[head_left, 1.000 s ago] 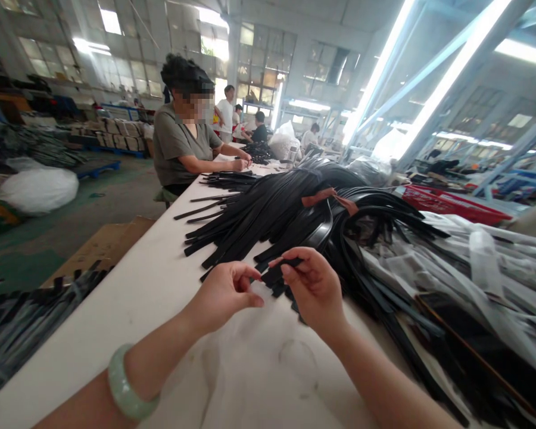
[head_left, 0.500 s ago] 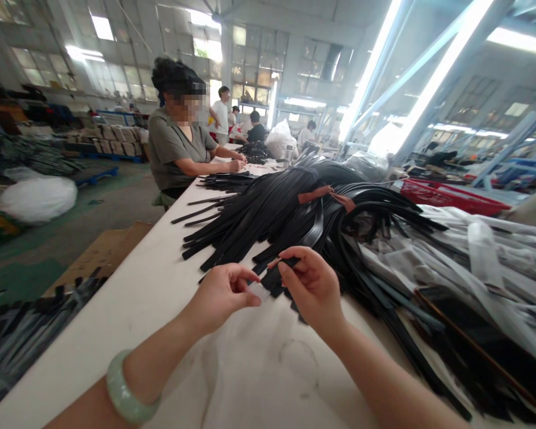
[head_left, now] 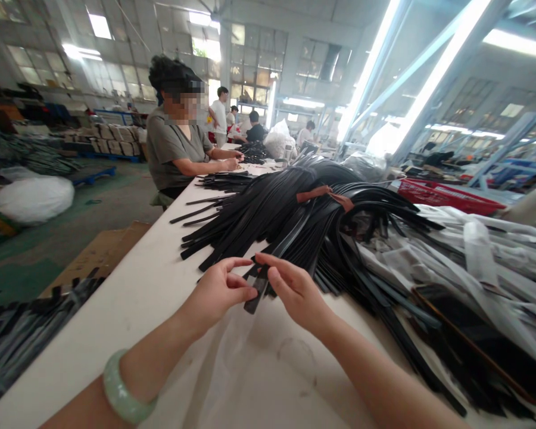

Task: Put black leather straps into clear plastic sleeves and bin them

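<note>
My left hand [head_left: 217, 292] pinches the mouth of a long clear plastic sleeve [head_left: 218, 351], which trails down over the white table toward me. Beside it, my right hand [head_left: 298, 292] has its fingers closed on a black strap [head_left: 252, 302] near one end. That end points down toward me and overlaps the sleeve's mouth between my hands; whether it is inside the plastic I cannot tell. Just beyond my fingers lies a large pile of black straps [head_left: 268, 202], with a reddish-brown band [head_left: 313, 193] across it.
White plastic sleeves [head_left: 477, 238] and a dark phone-like slab [head_left: 469, 328] lie on the right. A red crate [head_left: 451, 196] stands behind them. Across the table's left edge a co-worker [head_left: 174, 143] handles something small. More wrapped straps [head_left: 36, 333] lie lower left, near cardboard [head_left: 93, 256].
My right hand has moved left, bringing the black strap end up to the sleeve's mouth at my left hand. My left hand has barely moved.
</note>
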### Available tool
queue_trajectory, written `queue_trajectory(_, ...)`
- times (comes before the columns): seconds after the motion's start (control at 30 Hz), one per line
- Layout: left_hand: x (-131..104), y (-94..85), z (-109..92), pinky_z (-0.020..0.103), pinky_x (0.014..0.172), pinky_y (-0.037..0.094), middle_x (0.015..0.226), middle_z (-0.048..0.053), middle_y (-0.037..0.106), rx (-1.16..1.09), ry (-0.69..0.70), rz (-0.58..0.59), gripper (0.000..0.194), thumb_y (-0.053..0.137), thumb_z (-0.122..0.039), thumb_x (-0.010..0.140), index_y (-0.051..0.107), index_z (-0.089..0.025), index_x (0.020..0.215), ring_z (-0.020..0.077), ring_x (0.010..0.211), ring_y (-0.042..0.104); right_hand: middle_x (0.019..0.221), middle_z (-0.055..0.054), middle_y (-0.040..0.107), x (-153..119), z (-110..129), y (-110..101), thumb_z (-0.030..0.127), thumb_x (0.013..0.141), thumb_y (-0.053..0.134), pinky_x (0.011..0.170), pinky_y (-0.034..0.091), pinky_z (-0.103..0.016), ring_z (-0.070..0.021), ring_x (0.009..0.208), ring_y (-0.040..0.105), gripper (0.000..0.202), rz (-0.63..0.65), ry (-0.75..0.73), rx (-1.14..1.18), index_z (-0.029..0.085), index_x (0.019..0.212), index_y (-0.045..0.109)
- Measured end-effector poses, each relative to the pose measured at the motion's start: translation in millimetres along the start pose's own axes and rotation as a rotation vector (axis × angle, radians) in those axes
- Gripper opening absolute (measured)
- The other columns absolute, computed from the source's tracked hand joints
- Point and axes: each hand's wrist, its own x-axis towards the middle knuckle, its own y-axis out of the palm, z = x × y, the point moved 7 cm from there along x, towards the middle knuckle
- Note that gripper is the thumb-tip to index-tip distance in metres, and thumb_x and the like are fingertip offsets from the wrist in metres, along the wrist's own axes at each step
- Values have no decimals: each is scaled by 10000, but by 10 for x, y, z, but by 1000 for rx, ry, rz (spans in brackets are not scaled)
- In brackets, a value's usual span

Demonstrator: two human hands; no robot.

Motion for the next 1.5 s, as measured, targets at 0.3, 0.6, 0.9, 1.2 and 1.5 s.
queue_trajectory(0.3,-20,6,109,262,651,491,665,-10,666,-129,-129,-42,688,776,-293,632,472,-151,1233,140,638,623,1152,-89,649,-65,12,128,506,938,359,975,417,-415,-252,1111,571,497,80,38,17,191,1247,588)
queue_trajectory(0.6,-24,10,118,226,556,469,621,-13,663,-36,-200,-20,794,797,-294,608,430,-170,1300,140,578,612,1183,-128,624,105,-394,-184,558,884,425,872,498,-407,-251,1055,603,544,-259,221,155,156,1215,583)
queue_trajectory(0.9,11,-152,40,163,398,255,484,-59,569,-73,-78,-173,642,780,-339,612,525,-118,1159,64,387,427,1172,-162,623,-198,158,401,395,921,442,874,465,-393,-251,1026,597,543,262,-162,-293,116,1385,404)
queue_trajectory(1.2,-33,-23,36,202,478,373,541,-36,620,-37,-136,-74,606,773,-259,618,531,-122,1157,116,492,549,1144,-128,643,102,-431,-134,542,891,433,929,459,-397,-242,1082,584,532,-185,197,130,134,1190,597)
queue_trajectory(1.5,-47,-85,-50,206,500,388,513,-55,580,-98,-55,-144,549,761,-258,652,545,-107,1134,123,521,564,1275,-102,578,-106,-60,251,427,938,422,1022,386,-427,-226,1169,533,471,69,14,11,190,1343,474)
